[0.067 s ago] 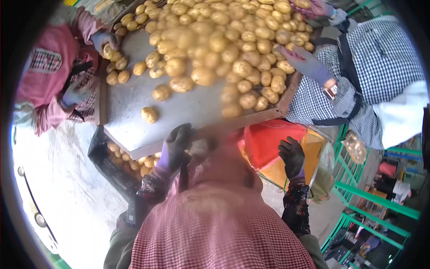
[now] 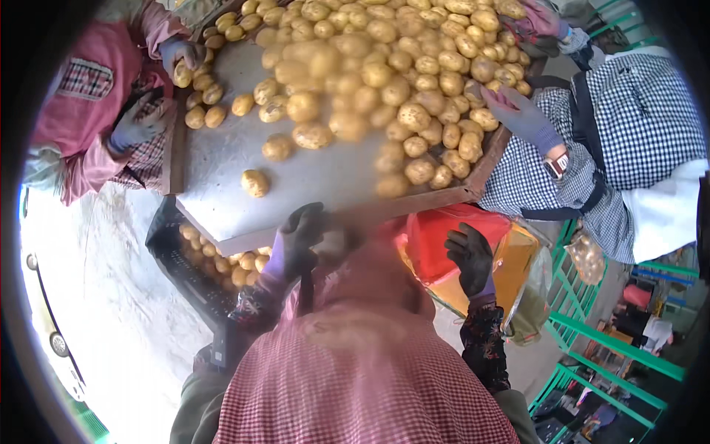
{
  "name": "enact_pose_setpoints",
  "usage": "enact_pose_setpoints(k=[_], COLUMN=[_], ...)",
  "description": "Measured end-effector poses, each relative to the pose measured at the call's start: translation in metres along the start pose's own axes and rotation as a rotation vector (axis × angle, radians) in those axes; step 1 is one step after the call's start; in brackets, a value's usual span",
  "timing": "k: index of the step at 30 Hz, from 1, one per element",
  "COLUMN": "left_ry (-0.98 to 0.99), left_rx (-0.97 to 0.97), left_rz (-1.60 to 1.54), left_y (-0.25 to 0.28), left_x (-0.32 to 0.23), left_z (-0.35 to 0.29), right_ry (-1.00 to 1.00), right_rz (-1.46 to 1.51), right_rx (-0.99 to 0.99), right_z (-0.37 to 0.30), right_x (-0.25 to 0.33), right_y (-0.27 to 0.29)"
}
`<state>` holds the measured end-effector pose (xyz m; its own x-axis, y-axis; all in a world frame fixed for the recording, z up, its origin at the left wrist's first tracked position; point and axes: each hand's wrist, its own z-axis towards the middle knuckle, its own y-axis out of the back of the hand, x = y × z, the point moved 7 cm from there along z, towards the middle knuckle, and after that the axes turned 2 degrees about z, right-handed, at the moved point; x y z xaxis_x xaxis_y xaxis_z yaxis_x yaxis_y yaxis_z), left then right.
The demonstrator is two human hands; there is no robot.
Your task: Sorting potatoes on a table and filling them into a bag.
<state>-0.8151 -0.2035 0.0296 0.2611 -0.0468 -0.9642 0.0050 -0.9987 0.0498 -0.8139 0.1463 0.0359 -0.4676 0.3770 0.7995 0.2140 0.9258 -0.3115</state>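
In black gloves, both my hands are at the near side of a metal sorting table [image 2: 222, 174] heaped with potatoes [image 2: 414, 117]. My left hand [image 2: 302, 231] is at the table's near edge, with its fingers loosely apart and no potato in it. A single potato [image 2: 255, 183] lies on the bare metal beyond it. My right hand [image 2: 471, 259] is raised beside a red and orange bag [image 2: 442, 237], its fingers spread and slightly bent, holding nothing. Part of the left hand's fingers is blurred.
Below the table's left corner stands a black crate [image 2: 181, 255] of potatoes. A co-worker's gloved hand [image 2: 183, 58] at the left holds a potato; another co-worker's hand [image 2: 518, 115] reaches in from the right. Green railings [image 2: 621, 340] stand at the right.
My right hand has shifted a little left and its fingers have spread. The left co-worker's lower hand has risen towards the table. The table appears slightly lower and further right in view.
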Motion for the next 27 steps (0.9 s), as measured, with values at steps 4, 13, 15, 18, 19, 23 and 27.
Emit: enact_pose_setpoints(k=[4, 13, 15, 18, 19, 23, 27], left_ry=[0.318, 0.005, 0.144, 0.198, 0.237, 0.26, 0.038], left_rx=[-0.151, -0.322, -0.427, -0.56, -0.561, -0.516, -0.443], left_rz=[-0.253, 0.074, -0.238, -0.411, -0.414, -0.417, -0.14], left_y=[0.005, 0.044, 0.053, 0.056, 0.059, 0.059, 0.054], left_x=[0.003, -0.016, -0.001, 0.0, 0.006, 0.011, -0.008], left_z=[-0.018, -0.069, -0.081, -0.088, -0.09, -0.069, -0.044], right_ry=[-0.134, 1.038, 0.801, 0.161, -0.177, -0.567, -0.587], right_rz=[0.122, -2.0, -2.01, -1.244, -0.604, 0.397, 0.45], right_rx=[0.47, 0.332, 0.454, 0.478, 0.669, 0.821, 0.768], right_z=[0.05, 0.15, 0.158, 0.17, 0.138, 0.073, 0.067], right_x=[-0.035, -0.034, -0.041, -0.048, -0.051, -0.022, -0.017], right_y=[-0.152, -0.334, -0.337, -0.306, -0.303, -0.311, -0.292])
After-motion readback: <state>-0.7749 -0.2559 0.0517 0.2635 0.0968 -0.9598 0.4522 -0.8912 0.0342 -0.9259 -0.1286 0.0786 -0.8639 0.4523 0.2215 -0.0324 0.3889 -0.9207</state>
